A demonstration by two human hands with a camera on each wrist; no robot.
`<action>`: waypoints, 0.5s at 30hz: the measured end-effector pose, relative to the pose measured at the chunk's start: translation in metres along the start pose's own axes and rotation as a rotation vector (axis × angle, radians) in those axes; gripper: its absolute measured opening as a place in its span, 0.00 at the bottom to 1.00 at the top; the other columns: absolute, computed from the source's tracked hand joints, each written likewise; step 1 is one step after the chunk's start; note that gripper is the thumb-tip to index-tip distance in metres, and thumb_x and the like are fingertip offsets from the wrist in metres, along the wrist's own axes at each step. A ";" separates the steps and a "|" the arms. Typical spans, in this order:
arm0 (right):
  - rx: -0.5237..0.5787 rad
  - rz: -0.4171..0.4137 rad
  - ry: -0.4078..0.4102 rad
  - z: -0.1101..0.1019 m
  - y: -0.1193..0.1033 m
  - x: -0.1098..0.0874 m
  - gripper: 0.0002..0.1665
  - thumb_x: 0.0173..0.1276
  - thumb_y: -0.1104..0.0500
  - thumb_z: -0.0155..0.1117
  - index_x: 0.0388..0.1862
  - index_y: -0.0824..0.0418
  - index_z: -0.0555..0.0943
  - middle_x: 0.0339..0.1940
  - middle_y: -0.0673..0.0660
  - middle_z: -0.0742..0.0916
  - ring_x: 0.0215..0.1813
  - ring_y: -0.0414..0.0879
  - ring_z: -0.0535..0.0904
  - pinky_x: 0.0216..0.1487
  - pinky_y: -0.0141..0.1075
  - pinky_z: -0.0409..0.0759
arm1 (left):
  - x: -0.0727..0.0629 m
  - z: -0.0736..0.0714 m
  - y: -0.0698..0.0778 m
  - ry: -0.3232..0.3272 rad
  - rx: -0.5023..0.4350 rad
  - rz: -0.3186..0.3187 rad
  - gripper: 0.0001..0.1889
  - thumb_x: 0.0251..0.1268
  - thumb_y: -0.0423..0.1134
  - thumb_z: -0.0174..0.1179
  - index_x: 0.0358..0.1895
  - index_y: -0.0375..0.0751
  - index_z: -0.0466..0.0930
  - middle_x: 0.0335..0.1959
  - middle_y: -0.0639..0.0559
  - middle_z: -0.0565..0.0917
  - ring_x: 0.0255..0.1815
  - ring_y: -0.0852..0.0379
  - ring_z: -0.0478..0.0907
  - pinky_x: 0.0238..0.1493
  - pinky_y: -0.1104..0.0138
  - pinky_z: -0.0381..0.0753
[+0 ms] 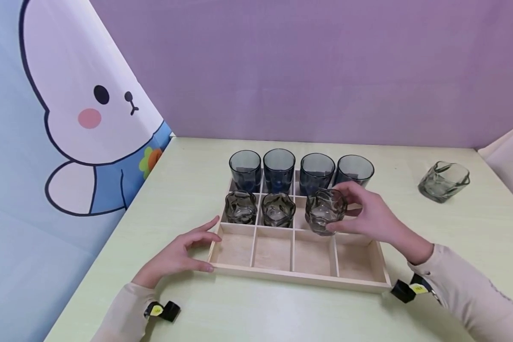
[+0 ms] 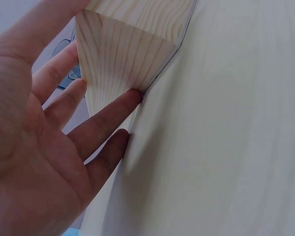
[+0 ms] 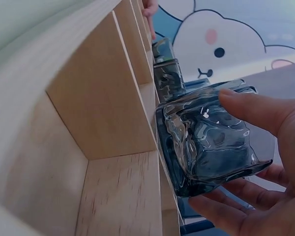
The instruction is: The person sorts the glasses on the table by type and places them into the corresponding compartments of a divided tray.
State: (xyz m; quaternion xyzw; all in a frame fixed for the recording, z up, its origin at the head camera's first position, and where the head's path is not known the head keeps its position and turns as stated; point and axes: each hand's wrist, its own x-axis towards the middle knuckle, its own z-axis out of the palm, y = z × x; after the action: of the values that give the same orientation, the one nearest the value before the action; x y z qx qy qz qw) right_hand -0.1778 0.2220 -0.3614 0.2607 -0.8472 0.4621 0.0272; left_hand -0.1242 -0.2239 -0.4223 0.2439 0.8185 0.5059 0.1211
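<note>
My right hand (image 1: 369, 213) grips a wavy smoky glass (image 1: 325, 211) between thumb and fingers, over the middle row of a divided wooden box (image 1: 301, 280). In the right wrist view the same glass (image 3: 211, 140) tilts beside the box's dividers. Two similar wavy glasses (image 1: 241, 209) sit in the middle row's left compartments. Four tall dark glasses, one of them (image 1: 279, 171) second from the left, stand along the back row. My left hand (image 1: 177, 256) rests with extended fingers against the box's left front corner, its fingertips (image 2: 132, 96) at the wood in the left wrist view.
Another wavy glass (image 1: 442, 183) leans on the pale table (image 1: 282, 313) to the right of the box. A purple curtain (image 1: 303, 71) hangs behind the table, and a cloth with a cartoon figure (image 1: 98, 128) covers the left side.
</note>
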 end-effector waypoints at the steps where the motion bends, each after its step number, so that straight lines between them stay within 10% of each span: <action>1: 0.005 0.001 -0.011 0.000 -0.001 0.001 0.43 0.42 0.65 0.86 0.57 0.70 0.74 0.45 0.64 0.83 0.45 0.57 0.82 0.44 0.39 0.86 | 0.000 0.000 0.000 -0.001 -0.001 -0.002 0.30 0.48 0.36 0.78 0.57 0.36 0.80 0.79 0.42 0.54 0.72 0.36 0.63 0.66 0.73 0.65; 15: 0.039 0.097 -0.070 0.005 -0.002 0.021 0.45 0.46 0.65 0.84 0.62 0.69 0.71 0.50 0.65 0.81 0.48 0.59 0.82 0.47 0.45 0.85 | 0.001 0.000 -0.002 0.005 -0.001 0.003 0.30 0.47 0.36 0.79 0.57 0.36 0.80 0.79 0.42 0.55 0.72 0.36 0.63 0.66 0.74 0.65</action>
State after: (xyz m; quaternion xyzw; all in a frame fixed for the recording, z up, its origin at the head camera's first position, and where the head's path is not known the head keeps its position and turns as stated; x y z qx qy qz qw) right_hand -0.1936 0.2084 -0.3566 0.2360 -0.8501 0.4699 -0.0301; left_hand -0.1250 -0.2239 -0.4238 0.2437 0.8183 0.5069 0.1185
